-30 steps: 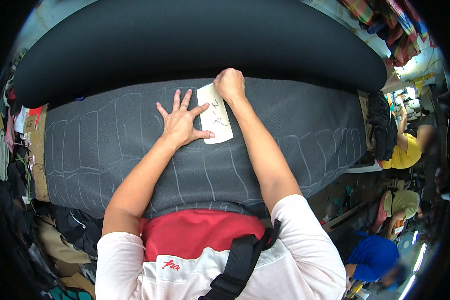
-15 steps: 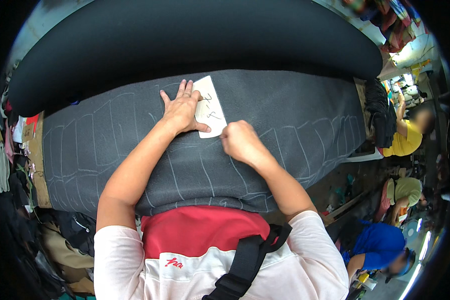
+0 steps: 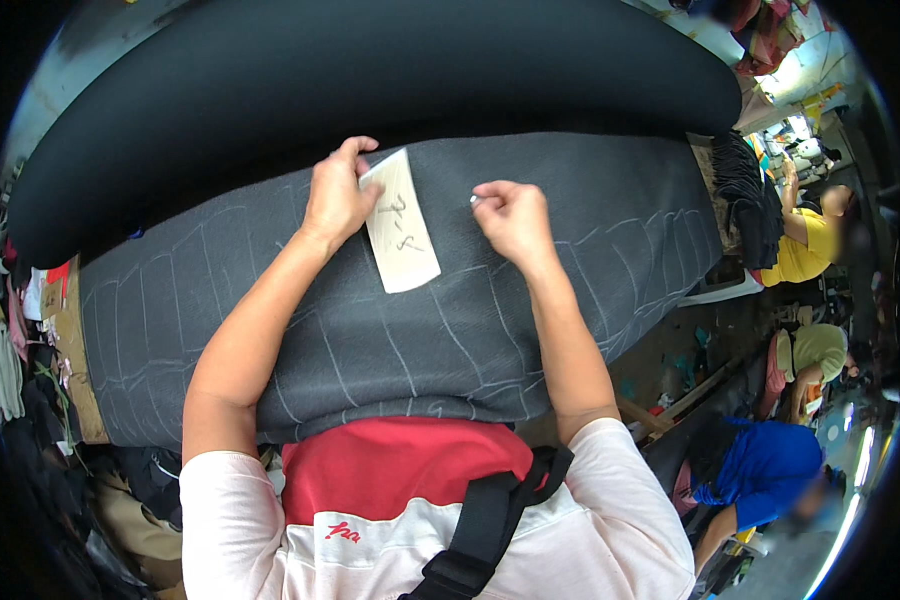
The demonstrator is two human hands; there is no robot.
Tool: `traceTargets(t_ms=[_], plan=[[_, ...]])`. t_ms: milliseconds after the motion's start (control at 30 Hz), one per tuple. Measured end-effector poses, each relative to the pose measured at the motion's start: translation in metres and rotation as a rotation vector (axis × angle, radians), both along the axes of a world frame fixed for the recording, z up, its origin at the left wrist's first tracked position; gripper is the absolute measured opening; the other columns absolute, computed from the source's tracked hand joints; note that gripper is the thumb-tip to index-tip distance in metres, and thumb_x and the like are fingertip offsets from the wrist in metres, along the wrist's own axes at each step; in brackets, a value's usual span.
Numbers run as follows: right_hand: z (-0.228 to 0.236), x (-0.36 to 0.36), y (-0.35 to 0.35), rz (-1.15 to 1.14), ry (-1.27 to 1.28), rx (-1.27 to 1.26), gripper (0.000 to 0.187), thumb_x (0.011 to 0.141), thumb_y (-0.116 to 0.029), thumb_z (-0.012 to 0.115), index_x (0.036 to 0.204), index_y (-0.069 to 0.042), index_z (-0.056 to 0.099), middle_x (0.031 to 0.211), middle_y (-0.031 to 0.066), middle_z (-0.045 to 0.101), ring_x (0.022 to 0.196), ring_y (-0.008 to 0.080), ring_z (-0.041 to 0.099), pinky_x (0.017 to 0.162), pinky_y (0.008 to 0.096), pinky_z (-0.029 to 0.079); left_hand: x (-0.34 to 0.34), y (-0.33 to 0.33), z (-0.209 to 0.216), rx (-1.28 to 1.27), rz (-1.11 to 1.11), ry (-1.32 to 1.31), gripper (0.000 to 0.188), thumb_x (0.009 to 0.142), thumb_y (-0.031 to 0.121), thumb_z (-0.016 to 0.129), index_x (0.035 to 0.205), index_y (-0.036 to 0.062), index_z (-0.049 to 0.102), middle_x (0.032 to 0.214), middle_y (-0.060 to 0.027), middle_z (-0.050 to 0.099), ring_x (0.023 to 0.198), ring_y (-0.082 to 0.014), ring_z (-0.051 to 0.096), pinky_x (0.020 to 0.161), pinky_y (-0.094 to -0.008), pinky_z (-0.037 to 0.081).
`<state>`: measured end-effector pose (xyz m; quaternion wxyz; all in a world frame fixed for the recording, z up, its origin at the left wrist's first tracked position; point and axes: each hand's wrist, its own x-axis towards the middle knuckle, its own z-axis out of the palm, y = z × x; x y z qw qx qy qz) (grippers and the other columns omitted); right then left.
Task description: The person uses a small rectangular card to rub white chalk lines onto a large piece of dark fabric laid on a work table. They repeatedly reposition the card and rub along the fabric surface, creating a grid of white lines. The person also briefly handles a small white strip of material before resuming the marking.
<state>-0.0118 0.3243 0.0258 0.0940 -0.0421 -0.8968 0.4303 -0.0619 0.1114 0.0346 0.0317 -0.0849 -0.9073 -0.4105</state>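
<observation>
At far left lies folded pale cloth (image 3: 5, 372), next to the brown end of the surface (image 3: 88, 400). One woven dark grey cloth (image 3: 450, 340) covers that surface, ruled with many thin pale lines, some straight, some curved. Behind it, spanning most of the view, lies one thick, smooth black roll (image 3: 370, 75).

The left hand (image 3: 338, 200), spread flat over the card's left side half a second ago, now has its fingers drawn together at the upper left edge, thumb over the card. Its grip is partly closed; whether it pinches the card cannot be told.

The single card (image 3: 400, 235), pale cream, oblong and bearing dark handwriting, sits tilted between the two hands, over the grey cloth.

The right hand (image 3: 515, 220), earlier beside the card's lower right corner, is now further up and apart from it. Its grip is closed, thumb and forefinger pinching one small white piece (image 3: 475, 200).

Farther right hangs layered black fabric (image 3: 755, 185), then three co-workers, in yellow (image 3: 810, 252), olive (image 3: 820, 350) and blue (image 3: 765, 462) tops.
</observation>
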Motion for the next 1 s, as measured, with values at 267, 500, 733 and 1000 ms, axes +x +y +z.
traceTargets(t_ms=[267, 500, 733, 1000], plan=[[-0.042, -0.02, 0.018, -0.044, 0.297, -0.541, 0.011, 0.089, -0.008, 0.058, 0.095, 0.0, 0.061, 0.084, 0.0042, 0.063, 0.075, 0.0096, 0.06, 0.066, 0.0223, 0.05, 0.037, 0.048, -0.035, -0.1, -0.56, 0.525, 0.024, 0.067, 0.007, 0.071, 0.091, 0.0048, 0.068, 0.084, -0.0108, 0.063, 0.082, -0.0225, 0.062, 0.072, -0.0339, 0.052], [-0.102, -0.006, -0.01, 0.06, 0.206, -0.56, 0.011, 0.087, -0.005, 0.058, 0.094, 0.004, 0.059, 0.088, 0.0079, 0.064, 0.078, 0.0106, 0.061, 0.071, 0.0235, 0.05, 0.038, 0.038, -0.072, -0.273, -0.423, 0.238, 0.058, 0.073, 0.037, 0.07, 0.122, 0.0082, 0.055, 0.129, -0.0087, 0.052, 0.126, -0.0233, 0.042, 0.105, -0.0567, 0.023], [-0.067, -0.054, -0.001, 0.075, 0.14, -0.061, 0.016, 0.078, -0.01, 0.066, 0.086, 0.004, 0.067, 0.071, 0.011, 0.067, 0.065, 0.0153, 0.065, 0.062, 0.0272, 0.052, 0.037, 0.042, -0.07, -0.368, -0.379, 0.071, 0.067, 0.078, 0.045, 0.064, 0.131, 0.0097, 0.046, 0.142, -0.0057, 0.039, 0.135, -0.0199, 0.029, 0.106, -0.0631, 0.014], [-0.053, -0.122, -0.053, 0.225, -0.015, 0.326, 0.012, 0.071, -0.014, 0.064, 0.077, -0.007, 0.071, 0.078, 0.0167, 0.066, 0.077, 0.0321, 0.065, 0.076, 0.0396, 0.052, 0.036, 0.042, -0.074, -0.318, -0.36, 0.05, 0.067, 0.077, 0.042, 0.066, 0.132, 0.0077, 0.046, 0.142, -0.0079, 0.039, 0.136, -0.0222, 0.027, 0.106, -0.0623, 0.011]])
